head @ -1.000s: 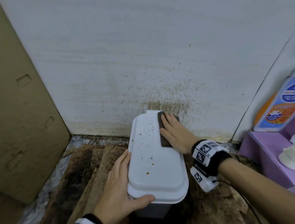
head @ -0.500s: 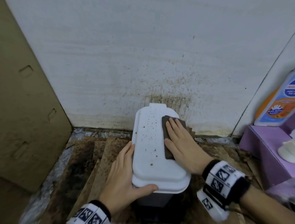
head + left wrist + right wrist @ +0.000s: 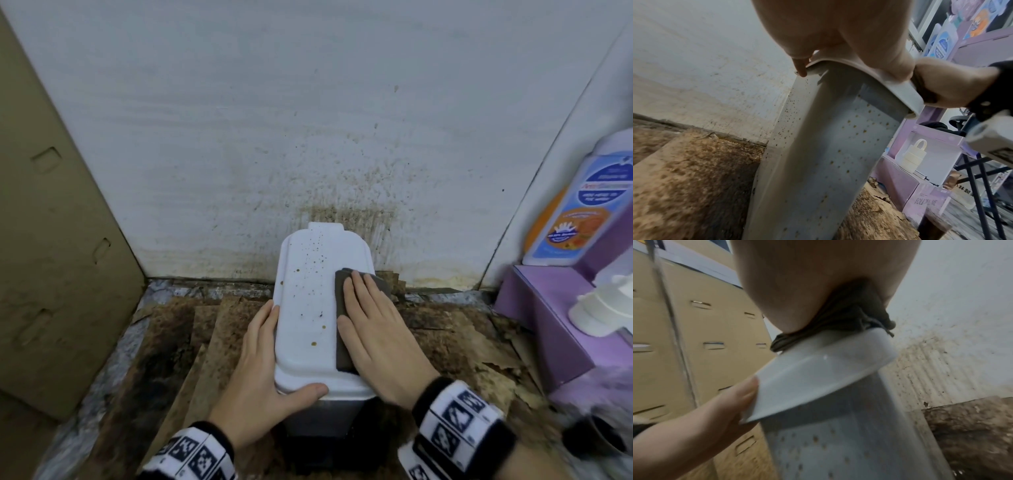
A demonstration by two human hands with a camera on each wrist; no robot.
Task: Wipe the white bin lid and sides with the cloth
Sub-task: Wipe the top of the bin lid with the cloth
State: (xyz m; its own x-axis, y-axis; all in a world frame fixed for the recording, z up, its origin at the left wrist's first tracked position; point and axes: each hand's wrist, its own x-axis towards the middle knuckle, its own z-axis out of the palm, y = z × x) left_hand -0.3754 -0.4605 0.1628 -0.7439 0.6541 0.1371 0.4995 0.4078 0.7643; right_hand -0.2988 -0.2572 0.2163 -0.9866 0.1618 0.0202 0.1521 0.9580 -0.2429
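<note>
- Wall [image 3: 308, 120]: pale, textured, fills the upper head view; brown spatter thickens toward its foot, densest just behind the bin.
- Floor [image 3: 164, 359]: rough brown boards with dark stains and peeling, flaking patches, meeting the wall at a grimy seam.
- Cardboard [image 3: 51, 257]: a tan sheet with punched slots, leaning at the left edge; the right wrist view shows more slotted tan panels [image 3: 705, 337].
- Purple box [image 3: 548, 325]: at the right, beside the floor boards; a bottle [image 3: 579, 205] with a blue and orange label stands on it, and a white object, partly cut off, lies near its front.
- Bin [image 3: 818, 162]: tall, narrow, grey-white, upright on the floor close to the wall; brown specks dot its sides.
- Lid [image 3: 308, 308]: white, closed on the bin, spotted brown over its left and middle part.
- Left hand [image 3: 260, 377]: lies along the lid's left edge, thumb hooked over the near rim; the grip grasps the lid.
- Right hand [image 3: 373, 335]: flat, fingers straight, pressing the cloth onto the lid's right side; the grip is released.
- Cloth [image 3: 342, 342]: dark grey, folded, under the right palm, its edge showing beyond the fingertips.
</note>
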